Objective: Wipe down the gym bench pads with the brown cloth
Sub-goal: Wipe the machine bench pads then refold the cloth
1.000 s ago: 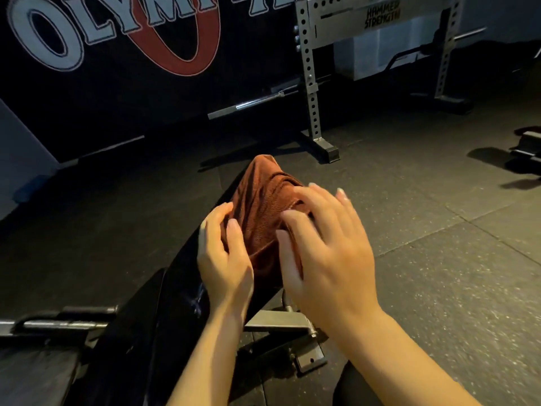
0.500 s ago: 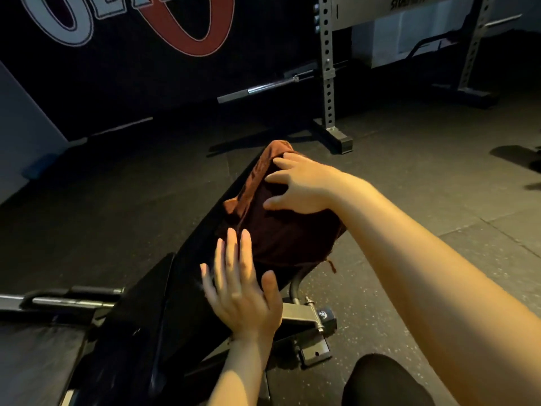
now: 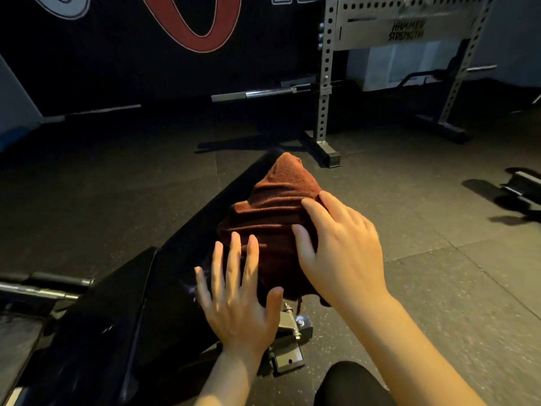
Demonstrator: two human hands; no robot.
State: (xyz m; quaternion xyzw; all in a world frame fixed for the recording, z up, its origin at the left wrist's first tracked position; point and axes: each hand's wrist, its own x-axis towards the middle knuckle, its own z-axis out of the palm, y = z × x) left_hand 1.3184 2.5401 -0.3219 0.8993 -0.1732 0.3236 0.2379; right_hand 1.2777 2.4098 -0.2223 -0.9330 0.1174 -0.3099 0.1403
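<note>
On the sloped bench pad the brown cloth lies bunched under my right hand, drawn back toward me from the far end moments ago; my left hand stays flat, fingers straight. The stroke seems nearly finished.

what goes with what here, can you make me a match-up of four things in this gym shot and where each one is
Things:
1. cloth
2. left hand
3. right hand
4. barbell

Places:
A. flat on the near end of the pad, fingers spread
B. racked low on the grey rack, by the far wall
C. draped over the pad's far end
D. pressing on the cloth's right side

Pairs: 1-C, 2-A, 3-D, 4-B
</note>
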